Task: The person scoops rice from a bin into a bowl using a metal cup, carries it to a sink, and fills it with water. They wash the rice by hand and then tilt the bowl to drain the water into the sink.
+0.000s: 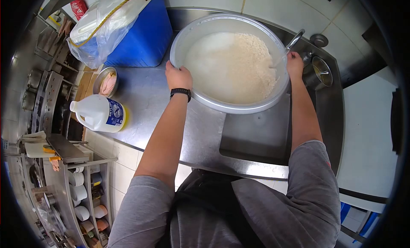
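Note:
A wide silver metal basin (243,107) rests partly over the sink and partly on the steel counter. Inside it, pale grains that look like rice (256,64) lie heaped to the right in cloudy whitish water (209,55). My left hand (178,78), with a black band at the wrist, grips the basin's left rim. On the opposite side my right hand (294,66) has its fingers closed at the right rim, close to the faucet (296,38); its fingertips are partly hidden. From the faucet a stream of water runs into the basin.
Under the basin is a steel sink (256,135). Left on the counter stand a white jug (100,113) with yellow liquid, a small metal bowl (112,70) holding pinkish meat and a blue container (141,38). A metal cup (321,72) sits right of the faucet; shelves of bowls (77,192) stand lower left.

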Motion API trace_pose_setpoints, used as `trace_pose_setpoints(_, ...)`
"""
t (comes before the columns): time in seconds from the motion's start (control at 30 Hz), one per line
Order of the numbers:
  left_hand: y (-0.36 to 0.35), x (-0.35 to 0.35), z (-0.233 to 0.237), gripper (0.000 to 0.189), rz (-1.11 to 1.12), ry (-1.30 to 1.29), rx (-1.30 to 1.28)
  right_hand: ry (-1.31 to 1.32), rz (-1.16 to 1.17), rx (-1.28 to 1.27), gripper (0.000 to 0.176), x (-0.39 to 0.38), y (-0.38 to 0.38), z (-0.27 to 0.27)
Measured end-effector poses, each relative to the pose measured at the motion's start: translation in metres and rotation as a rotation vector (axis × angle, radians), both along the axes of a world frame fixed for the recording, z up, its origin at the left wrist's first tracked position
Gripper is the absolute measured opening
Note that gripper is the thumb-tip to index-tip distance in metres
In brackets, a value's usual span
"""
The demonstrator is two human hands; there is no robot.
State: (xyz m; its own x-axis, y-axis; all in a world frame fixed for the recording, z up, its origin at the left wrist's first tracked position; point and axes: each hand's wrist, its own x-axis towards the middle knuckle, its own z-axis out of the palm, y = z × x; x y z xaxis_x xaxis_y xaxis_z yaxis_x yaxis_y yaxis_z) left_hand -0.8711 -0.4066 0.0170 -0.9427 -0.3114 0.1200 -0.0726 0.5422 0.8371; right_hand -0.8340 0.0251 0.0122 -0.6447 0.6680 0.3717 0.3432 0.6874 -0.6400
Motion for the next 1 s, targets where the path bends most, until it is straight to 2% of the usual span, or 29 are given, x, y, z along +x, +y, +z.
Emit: trace_pose_setpoints(1.0, 0.0, 0.001, 0.003, 0.058, -0.013, -0.007, -0.006, 0.013, 0.012, -0.008, 0.032, -0.001, 0.003, -0.002)
